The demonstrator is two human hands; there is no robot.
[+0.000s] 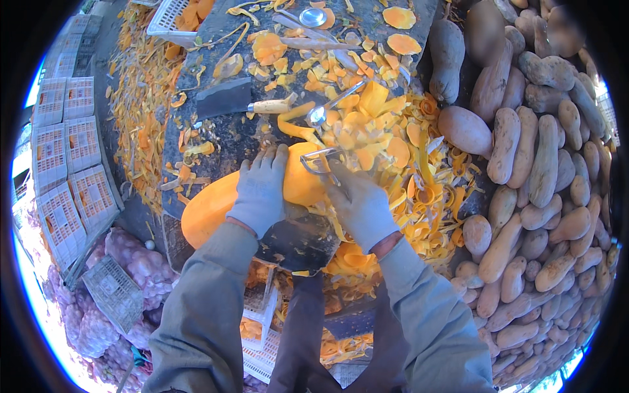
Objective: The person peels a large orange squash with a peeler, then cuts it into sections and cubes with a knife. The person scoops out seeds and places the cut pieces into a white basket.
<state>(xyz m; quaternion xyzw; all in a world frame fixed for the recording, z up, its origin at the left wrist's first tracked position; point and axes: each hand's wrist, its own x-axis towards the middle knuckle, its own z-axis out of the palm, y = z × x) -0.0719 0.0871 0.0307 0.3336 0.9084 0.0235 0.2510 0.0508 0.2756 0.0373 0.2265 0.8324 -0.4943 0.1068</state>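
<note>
A long orange squash (209, 209), its skin pared off, lies across the near end of a dark work surface (295, 240). My left hand (260, 189), in a pale work glove, presses down on the squash near its middle. In my gloved right hand (361, 204) is a metal peeler (318, 162), its frame at the squash's right end. Beyond them rest a cleaver (225, 98) with a wooden handle (271, 105) and a metal ladle-like tool (317, 117) among peelings.
Curled peelings (427, 206) heap up on the right. Past them, many unpeeled squashes (530, 152) cover the floor. White plastic crates (49, 152) stand at the left, near net sacks (140, 265). Another crate (169, 29) holds orange pieces. Cut slices and scraps (280, 66) litter the surface.
</note>
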